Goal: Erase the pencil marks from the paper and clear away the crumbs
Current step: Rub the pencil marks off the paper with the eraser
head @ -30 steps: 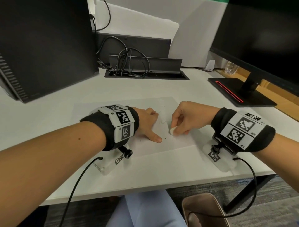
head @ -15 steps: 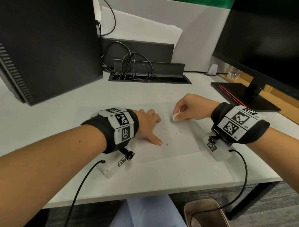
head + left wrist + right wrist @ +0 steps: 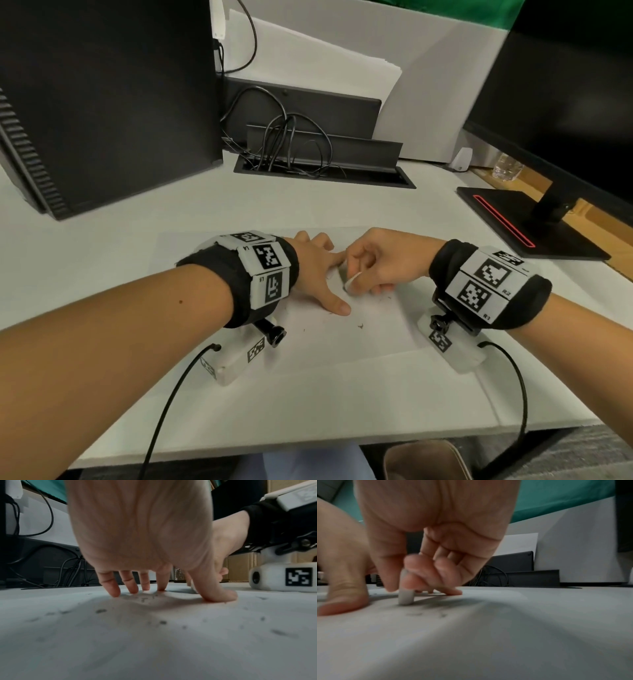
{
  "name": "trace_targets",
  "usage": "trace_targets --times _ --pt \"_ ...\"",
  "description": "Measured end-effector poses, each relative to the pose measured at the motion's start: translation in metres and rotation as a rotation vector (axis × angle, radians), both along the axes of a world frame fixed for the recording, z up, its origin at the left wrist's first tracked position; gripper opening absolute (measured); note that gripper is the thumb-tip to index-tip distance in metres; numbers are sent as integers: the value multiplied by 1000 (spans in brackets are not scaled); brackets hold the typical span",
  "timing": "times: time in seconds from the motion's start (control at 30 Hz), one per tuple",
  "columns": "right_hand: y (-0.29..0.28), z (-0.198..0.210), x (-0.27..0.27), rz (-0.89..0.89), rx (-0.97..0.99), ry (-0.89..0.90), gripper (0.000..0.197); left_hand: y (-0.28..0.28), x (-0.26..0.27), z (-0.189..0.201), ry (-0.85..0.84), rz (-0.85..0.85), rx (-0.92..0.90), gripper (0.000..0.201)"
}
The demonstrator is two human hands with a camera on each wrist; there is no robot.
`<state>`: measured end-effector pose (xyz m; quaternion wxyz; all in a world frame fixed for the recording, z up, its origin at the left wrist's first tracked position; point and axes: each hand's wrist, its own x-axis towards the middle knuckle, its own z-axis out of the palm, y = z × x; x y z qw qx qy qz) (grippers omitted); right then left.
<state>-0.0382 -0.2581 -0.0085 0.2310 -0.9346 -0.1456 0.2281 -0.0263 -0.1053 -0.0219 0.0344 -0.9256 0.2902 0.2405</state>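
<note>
step: erasing is in hand, I judge. My right hand (image 3: pixel 380 263) pinches the eraser (image 3: pixel 352 281) between thumb and fingertips, its tip down on the paper (image 3: pixel 376 329).
left hand: my left hand (image 3: pixel 315 270) lies flat on the paper, fingers straight and spread, thumb out, pinning the sheet. It grips nothing.
eraser spot: between my left index finger and thumb, just beside both. Right wrist view shows the eraser (image 3: pixel 406 596) upright, its end touching the sheet.
marks: faint grey smudge right at the eraser tip; whether a real pencil line remains there I cannot tell, the view is blurred.
crumbs: dark crumbs (image 3: pixel 360 326) lie scattered on the near part of the sheet; more crumbs (image 3: pixel 101 611) show in the left wrist view. Not cleared yet.
progress: probably late in the erasing, sweeping still to do.
next move: short rubs with light pressure while my left hand pins the sheet, then brush the crumbs off the sheet.
risk: thin paper could crease or buckle if rubbed toward the holding hand.
materials: eraser small, whitish, rounded block, rubbery, greyed tip. Paper thin, matt white, flat. Surface (image 3: pixel 308 411) smooth, white, hard. Crumbs tiny dark curled rolls.
</note>
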Motion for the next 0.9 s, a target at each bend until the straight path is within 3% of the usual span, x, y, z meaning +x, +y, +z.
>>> trace_targets --times 0.13,0.27,0.43,0.57,0.7,0.83,0.9 --pt "-2 1 8 -29 -73 -165 9 0 0 0 -13 -20 35 96" --pt "3 -2 2 4 17 -21 10 0 0 -1 -19 -25 43 93" --pt "1 0 7 -49 -28 -120 14 -1 0 0 -38 -31 77 97" --pt "9 -3 -4 11 -2 -44 11 -1 -2 1 -34 -26 74 89" --pt "1 1 5 -76 -83 -188 11 -2 -5 3 -47 -31 103 95" --pt "9 -2 -4 -11 2 -43 12 -2 -4 3 -41 -30 91 88" --pt "5 -2 -1 -35 -24 -90 13 -3 -5 3 -40 -31 99 91"
